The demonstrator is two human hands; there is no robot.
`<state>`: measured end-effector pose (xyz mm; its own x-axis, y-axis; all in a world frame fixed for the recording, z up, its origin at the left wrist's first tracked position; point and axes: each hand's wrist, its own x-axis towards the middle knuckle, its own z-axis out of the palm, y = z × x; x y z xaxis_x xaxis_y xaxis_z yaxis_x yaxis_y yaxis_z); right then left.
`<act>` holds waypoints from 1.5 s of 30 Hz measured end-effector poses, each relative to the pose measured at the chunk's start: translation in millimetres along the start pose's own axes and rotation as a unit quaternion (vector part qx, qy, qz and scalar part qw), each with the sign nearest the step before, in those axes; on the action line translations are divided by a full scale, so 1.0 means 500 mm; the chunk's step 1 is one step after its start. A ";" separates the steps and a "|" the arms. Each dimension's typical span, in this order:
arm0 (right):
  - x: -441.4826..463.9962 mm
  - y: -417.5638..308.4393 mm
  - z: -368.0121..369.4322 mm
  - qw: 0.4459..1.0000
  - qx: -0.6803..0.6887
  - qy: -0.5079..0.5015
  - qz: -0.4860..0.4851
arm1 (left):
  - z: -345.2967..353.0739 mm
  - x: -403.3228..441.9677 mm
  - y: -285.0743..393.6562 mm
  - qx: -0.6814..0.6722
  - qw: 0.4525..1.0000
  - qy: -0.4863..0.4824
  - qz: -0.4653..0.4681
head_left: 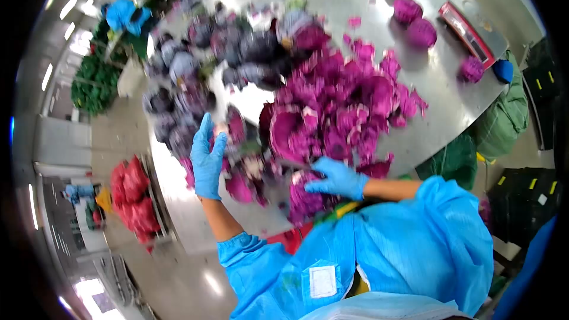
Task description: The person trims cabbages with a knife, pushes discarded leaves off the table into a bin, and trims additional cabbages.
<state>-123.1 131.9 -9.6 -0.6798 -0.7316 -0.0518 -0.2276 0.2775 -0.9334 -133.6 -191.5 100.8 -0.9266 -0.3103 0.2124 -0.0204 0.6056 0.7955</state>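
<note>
Left hand (207,163): open, fingers up, thumb apart, nothing seen in it. It's just beside a cut piece (235,125), palm side turned inward, so probably free for handling rather than bearing load.

Right hand (339,178): partly curled over the purple cabbage (305,198) at the near edge of the worktop (441,104). Looks like it steadies the cabbage close to the body, where reach is short. Can't tell how firm the grip is, or if a tool is in there; blurred.

Loose purple leaves (332,106) heaped mid-worktop, beyond the right hand. Dark heads (184,65) bunched on the left side. Round bright heads (421,33) sit well apart on the right, near a red-and-grey box (468,32); spacing likely keeps them out of the leaf heap.
</note>
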 end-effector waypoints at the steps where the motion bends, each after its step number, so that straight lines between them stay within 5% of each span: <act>1: -0.001 -0.009 0.000 1.000 0.015 0.006 -0.003 | 0.016 -0.074 0.032 -0.006 1.000 0.005 -0.009; 5: 0.014 0.008 0.025 0.999 -0.007 0.045 -0.030 | 0.100 -0.334 0.085 -0.029 0.995 0.009 -0.091; 8: 0.030 -0.020 0.006 0.997 0.030 0.012 0.065 | 0.198 -0.453 0.135 -0.032 0.980 0.069 -0.184; 9: 0.037 -0.021 -0.003 0.996 0.016 -0.013 0.083 | 0.234 -0.466 0.146 -0.127 0.965 0.080 -0.216; 11: 0.053 -0.002 -0.014 0.993 0.051 -0.060 0.091 | 0.275 -0.456 0.141 -0.036 0.985 0.080 -0.151; 14: 0.055 -0.020 -0.052 0.911 0.257 -0.180 0.266 | 0.325 -0.429 0.115 0.114 0.976 0.122 -0.142; 17: 0.035 -0.021 -0.056 0.991 0.087 -0.091 -0.047 | 0.318 -0.424 0.092 0.068 0.982 0.099 -0.144; 21: 0.057 -0.031 -0.047 0.969 0.101 -0.179 -0.138 | 0.299 -0.401 0.110 0.033 0.990 0.071 -0.119; 26: 0.116 -0.017 -0.068 0.937 0.073 -0.313 -0.139 | 0.256 -0.411 0.039 -0.155 0.983 0.010 -0.092; 29: 0.124 0.007 -0.050 0.952 0.067 -0.265 -0.135 | 0.242 -0.396 0.008 -0.113 0.991 0.046 -0.062; 30: 0.127 0.016 -0.044 0.961 0.001 -0.215 -0.172 | 0.241 -0.397 0.052 -0.194 0.955 0.100 -0.199; 31: 0.131 0.021 -0.036 0.964 -0.023 -0.189 -0.187 | 0.238 -0.387 0.073 -0.166 0.962 0.099 -0.194; 33: 0.135 0.012 -0.019 0.964 -0.071 -0.137 -0.216 | 0.244 -0.388 0.069 0.055 0.997 0.055 -0.030; 34: 0.131 0.006 -0.014 0.964 -0.097 -0.133 -0.206 | 0.256 -0.386 0.070 0.112 0.991 0.077 -0.019; 38: 0.157 -0.001 0.008 0.951 -0.155 -0.121 -0.240 | 0.288 -0.394 -0.017 0.031 0.985 0.146 -0.085; 45: 0.136 -0.013 -0.016 0.886 -0.301 -0.099 -0.340 | 0.267 -0.391 0.023 -0.109 0.984 0.087 -0.113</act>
<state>-173.4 85.6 -4.0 -0.1217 -0.9351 0.3328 -0.9081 -0.0305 -0.4177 -3.0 -25.9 -7.3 -0.8288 -0.5515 0.0948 -0.1205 0.3413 0.9322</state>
